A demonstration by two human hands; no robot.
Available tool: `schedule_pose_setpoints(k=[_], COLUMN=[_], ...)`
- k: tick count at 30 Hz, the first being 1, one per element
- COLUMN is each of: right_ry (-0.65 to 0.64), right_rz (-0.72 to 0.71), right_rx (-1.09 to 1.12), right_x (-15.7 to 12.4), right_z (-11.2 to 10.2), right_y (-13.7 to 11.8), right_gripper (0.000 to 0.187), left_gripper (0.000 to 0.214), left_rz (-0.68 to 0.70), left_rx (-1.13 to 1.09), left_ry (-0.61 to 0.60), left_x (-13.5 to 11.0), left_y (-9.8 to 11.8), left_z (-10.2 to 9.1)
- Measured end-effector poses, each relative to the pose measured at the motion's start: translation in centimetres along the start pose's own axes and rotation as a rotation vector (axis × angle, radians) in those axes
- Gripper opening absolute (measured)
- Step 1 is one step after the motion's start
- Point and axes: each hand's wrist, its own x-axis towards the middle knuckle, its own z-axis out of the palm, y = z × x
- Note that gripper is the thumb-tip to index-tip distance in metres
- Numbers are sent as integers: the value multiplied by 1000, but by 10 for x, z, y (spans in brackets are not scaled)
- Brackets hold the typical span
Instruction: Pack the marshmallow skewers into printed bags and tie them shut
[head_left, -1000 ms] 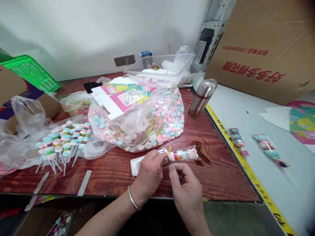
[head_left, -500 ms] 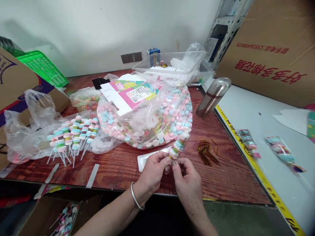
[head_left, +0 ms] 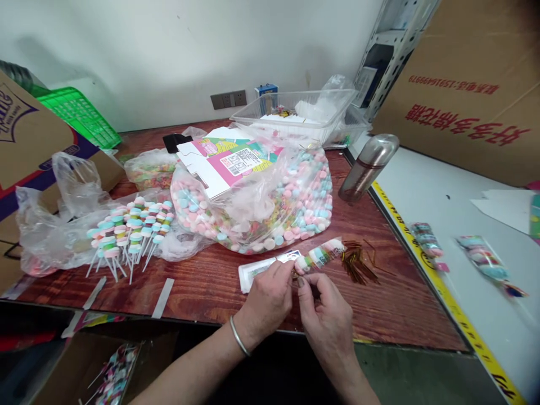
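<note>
Close to the table's front edge, my left hand [head_left: 270, 292] and my right hand [head_left: 327, 309] meet at the gathered end of a wrapped marshmallow skewer [head_left: 320, 254]. Its clear wrapper holds pink, white, green and blue pieces, and it points away to the right. The fingers of my left hand are closed on the wrapper's neck. My right thumb and fingertips pinch at the same spot, where a bit of gold twist tie shows; the fingers partly hide it. A pile of gold twist ties [head_left: 358, 263] lies just right of the skewer. Behind my left hand rests a pack of clear wrappers [head_left: 253, 274].
Unwrapped marshmallow skewers [head_left: 133, 228] lie on plastic at left. A big bag of marshmallows [head_left: 253, 242] has printed cards [head_left: 228, 160] on top. A steel flask [head_left: 369, 167] stands right, beyond it two wrapped skewers [head_left: 483, 259] on a white surface. A clear tub [head_left: 295, 121] sits behind.
The wrapped skewer has swung down to the right, from tilted up to lying nearly flat toward the twist ties. My left hand has turned over it; both hands stay at its neck.
</note>
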Motion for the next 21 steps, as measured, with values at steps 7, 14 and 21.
schedule_pose_setpoints(k=[7,14,21], right_ry=[45,104,75], right_rz=[17,96,-239], right_rx=[106,54,-66], right_x=[0,3,10], right_z=[2,3,-15], right_y=[-10,-14,-18], right_gripper=[14,13,6], left_gripper=[25,26,50], left_rz=[-94,-139,-324], left_rx=[-172,-262,-1230], left_ry=[49,42,-177], left_x=[5,4,17], left_y=[8,14,25], left_z=[0,3,-15])
